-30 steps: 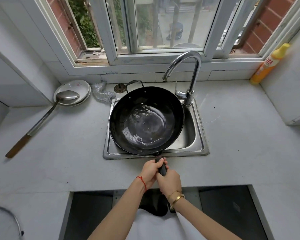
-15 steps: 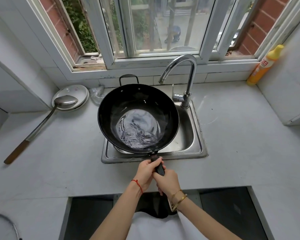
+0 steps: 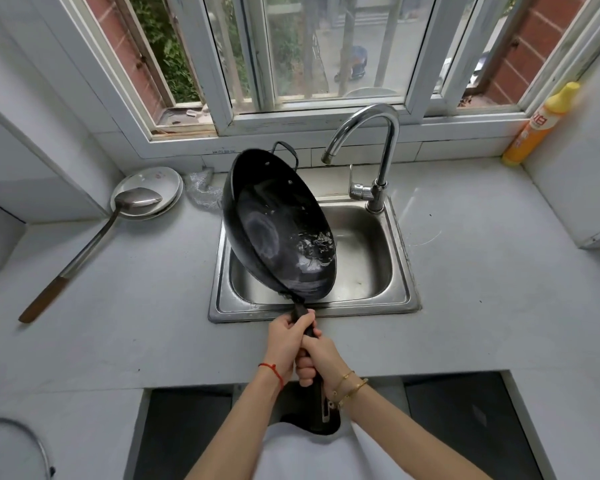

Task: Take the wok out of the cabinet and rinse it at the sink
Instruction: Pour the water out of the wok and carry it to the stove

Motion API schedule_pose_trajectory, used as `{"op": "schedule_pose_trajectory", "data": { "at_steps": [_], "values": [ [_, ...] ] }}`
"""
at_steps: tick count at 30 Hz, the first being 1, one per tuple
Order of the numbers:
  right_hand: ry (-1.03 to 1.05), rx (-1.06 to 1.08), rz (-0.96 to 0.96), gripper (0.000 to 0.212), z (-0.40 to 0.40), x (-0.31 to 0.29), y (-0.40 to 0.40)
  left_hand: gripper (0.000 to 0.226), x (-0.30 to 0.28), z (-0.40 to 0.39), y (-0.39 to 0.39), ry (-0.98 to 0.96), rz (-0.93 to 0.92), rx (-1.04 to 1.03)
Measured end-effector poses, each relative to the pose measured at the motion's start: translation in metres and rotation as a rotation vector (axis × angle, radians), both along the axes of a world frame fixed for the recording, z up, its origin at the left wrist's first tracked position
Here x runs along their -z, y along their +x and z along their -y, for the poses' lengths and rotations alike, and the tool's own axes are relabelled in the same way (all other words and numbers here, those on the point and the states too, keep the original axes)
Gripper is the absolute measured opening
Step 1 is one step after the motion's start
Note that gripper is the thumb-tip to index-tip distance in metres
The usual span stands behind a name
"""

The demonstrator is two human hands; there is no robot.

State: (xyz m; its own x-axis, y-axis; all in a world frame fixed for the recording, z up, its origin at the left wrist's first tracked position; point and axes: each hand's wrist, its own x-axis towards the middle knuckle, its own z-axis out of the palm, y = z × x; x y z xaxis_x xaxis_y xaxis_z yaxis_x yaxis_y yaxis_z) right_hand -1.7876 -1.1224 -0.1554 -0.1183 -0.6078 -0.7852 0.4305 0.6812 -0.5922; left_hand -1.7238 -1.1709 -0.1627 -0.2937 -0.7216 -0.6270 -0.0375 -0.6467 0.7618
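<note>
- Head view: my left hand (image 3: pixel 288 336) and my right hand (image 3: pixel 321 358) are together on the long dark handle (image 3: pixel 307 327) of the wok (image 3: pixel 278 230), both with fingers wrapped tight round it, the left one nearer the pan and the right one just behind it.
- The wok hangs over the steel sink (image 3: pixel 400 271), tipped steeply so its left rim is high and its right rim is low over the basin.
- Water (image 3: pixel 314 247) is pooled and rippling against the wok's low right side.
- The small loop handle (image 3: pixel 286 148) on the far rim points up toward the window sill.
- The curved faucet (image 3: pixel 378 150) stands at the back of the sink, right of the wok; its spout is clear of the pan.
- On the counter (image 3: pixel 136 306) to the left, a metal ladle (image 3: pixel 118 216) with a wooden grip lies with its bowl on a stack of white plates (image 3: pixel 168 180).
- A yellow bottle (image 3: pixel 539 124) leans in the far right corner.
</note>
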Motion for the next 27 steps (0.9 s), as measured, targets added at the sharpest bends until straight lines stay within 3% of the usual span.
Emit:
{"op": "schedule_pose_trajectory", "data": {
  "at_steps": [4,10,17,27],
  "values": [
    [-0.004,0.021,0.127,0.037,0.008,-0.001,0.005,0.023,-0.007,0.005,0.002,-0.113,0.130,-0.029],
    [-0.011,0.025,0.411,0.062,0.016,-0.015,0.014,0.020,-0.023,0.014,0.012,-0.303,0.291,-0.046],
    [-0.090,0.058,0.740,0.065,0.021,-0.030,0.017,0.029,-0.050,0.017,0.018,-0.441,0.372,-0.023],
    [-0.200,0.034,0.877,0.066,0.017,-0.045,0.019,0.021,-0.076,0.014,0.023,-0.629,0.513,-0.012]
  ]
}}
